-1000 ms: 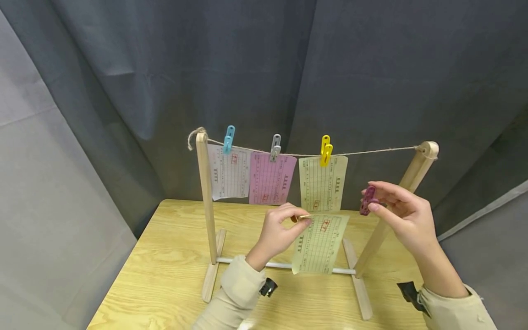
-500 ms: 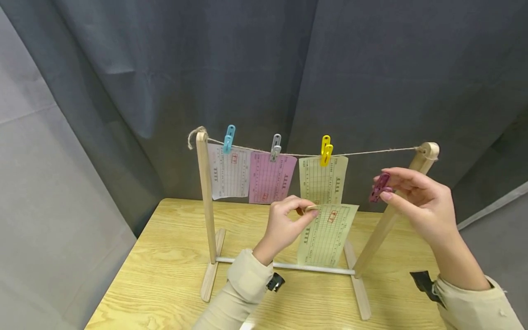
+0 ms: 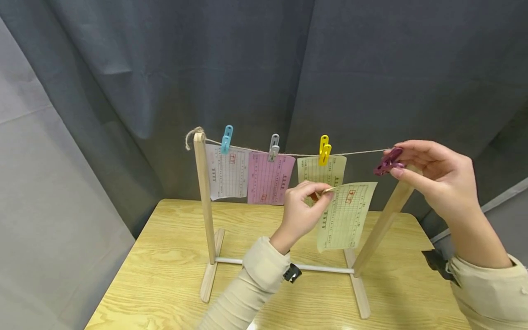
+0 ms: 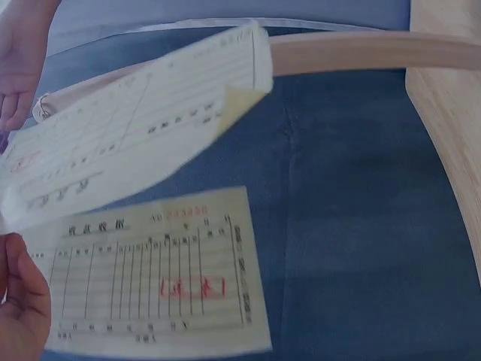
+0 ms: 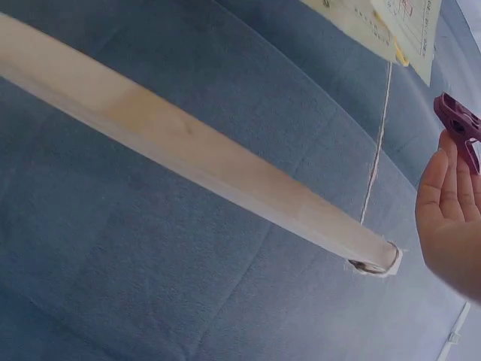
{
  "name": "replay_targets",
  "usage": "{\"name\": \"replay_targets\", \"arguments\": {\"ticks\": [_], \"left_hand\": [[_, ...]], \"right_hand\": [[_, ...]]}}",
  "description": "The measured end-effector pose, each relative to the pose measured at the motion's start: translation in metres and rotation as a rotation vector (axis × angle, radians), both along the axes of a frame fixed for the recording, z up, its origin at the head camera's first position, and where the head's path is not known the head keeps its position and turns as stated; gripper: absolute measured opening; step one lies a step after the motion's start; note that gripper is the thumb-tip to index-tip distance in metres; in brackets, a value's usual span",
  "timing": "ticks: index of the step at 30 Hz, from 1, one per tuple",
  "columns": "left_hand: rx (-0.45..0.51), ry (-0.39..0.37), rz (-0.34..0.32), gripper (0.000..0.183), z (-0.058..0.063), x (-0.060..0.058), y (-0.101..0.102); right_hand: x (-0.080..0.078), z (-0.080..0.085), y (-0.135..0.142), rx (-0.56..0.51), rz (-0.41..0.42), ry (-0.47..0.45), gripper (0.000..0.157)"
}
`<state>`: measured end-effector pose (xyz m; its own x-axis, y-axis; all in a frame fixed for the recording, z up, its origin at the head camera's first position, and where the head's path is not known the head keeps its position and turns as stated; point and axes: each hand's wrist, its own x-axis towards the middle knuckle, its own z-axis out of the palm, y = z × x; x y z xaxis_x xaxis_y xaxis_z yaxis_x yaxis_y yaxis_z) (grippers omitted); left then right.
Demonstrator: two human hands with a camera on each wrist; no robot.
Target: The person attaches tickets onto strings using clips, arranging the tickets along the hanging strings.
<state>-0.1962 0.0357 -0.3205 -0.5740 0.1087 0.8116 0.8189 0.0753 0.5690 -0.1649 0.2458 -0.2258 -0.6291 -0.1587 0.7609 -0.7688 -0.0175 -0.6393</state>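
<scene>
My left hand (image 3: 304,211) pinches the top left corner of a pale yellow-green receipt slip (image 3: 346,217), which hangs from the fingertips in front of the stand. To the right, my right hand (image 3: 443,176) holds a purple clothespin (image 3: 389,162) between thumb and fingers, near the right end of the string (image 3: 363,152). In the right wrist view the purple clothespin (image 5: 460,124) shows at the right edge. A yellow clothespin (image 3: 324,150) fixes another yellow-green slip (image 3: 309,166) to the string; the held slip and left hand partly cover it.
A pink slip (image 3: 270,178) hangs under a grey clothespin (image 3: 273,147), and a white slip (image 3: 228,176) under a blue one. The stand's wooden posts (image 3: 205,197) rise from the wooden table (image 3: 156,270). A dark curtain (image 3: 247,68) hangs behind.
Both hands have moved up and to the right, the left carrying the slip and the right carrying the purple clothespin. The clothespin has tilted and come level with the string.
</scene>
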Motion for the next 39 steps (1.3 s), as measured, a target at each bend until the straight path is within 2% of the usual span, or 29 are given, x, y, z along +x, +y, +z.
{"name": "replay_targets", "arguments": {"ticks": [6, 10, 15, 18, 20, 25, 27, 33, 39], "left_hand": [[0.043, -0.013, 0.034, 0.007, 0.006, -0.002, 0.016], [0.073, -0.043, 0.046, 0.007, 0.006, -0.003, 0.026], [0.103, -0.126, 0.030, 0.010, 0.008, -0.003, 0.037], [0.113, -0.189, 0.034, 0.010, 0.015, -0.002, 0.042], [0.129, -0.236, 0.037, 0.009, 0.024, 0.002, 0.043], [0.244, -0.351, -0.016, 0.006, 0.041, 0.011, 0.046], [0.298, -0.378, -0.041, 0.006, 0.040, 0.008, 0.050], [0.400, -0.471, -0.075, 0.009, 0.025, -0.011, 0.062], [0.441, -0.522, -0.093, 0.011, 0.024, -0.016, 0.065]], "right_hand": [[-0.006, 0.015, 0.004, 0.000, 0.006, -0.014, 0.032], [-0.010, 0.022, 0.010, 0.002, -0.011, -0.090, 0.033], [-0.016, 0.031, 0.018, 0.014, -0.031, -0.184, 0.033], [-0.021, 0.038, 0.023, 0.043, -0.060, -0.229, 0.031], [-0.024, 0.043, 0.026, 0.074, -0.082, -0.266, 0.030], [-0.037, 0.053, 0.032, 0.145, -0.131, -0.371, 0.027], [-0.043, 0.054, 0.034, 0.135, -0.128, -0.414, 0.026], [-0.055, 0.054, 0.038, 0.060, -0.091, -0.489, 0.022], [-0.058, 0.054, 0.040, 0.122, -0.124, -0.526, 0.016]]}}
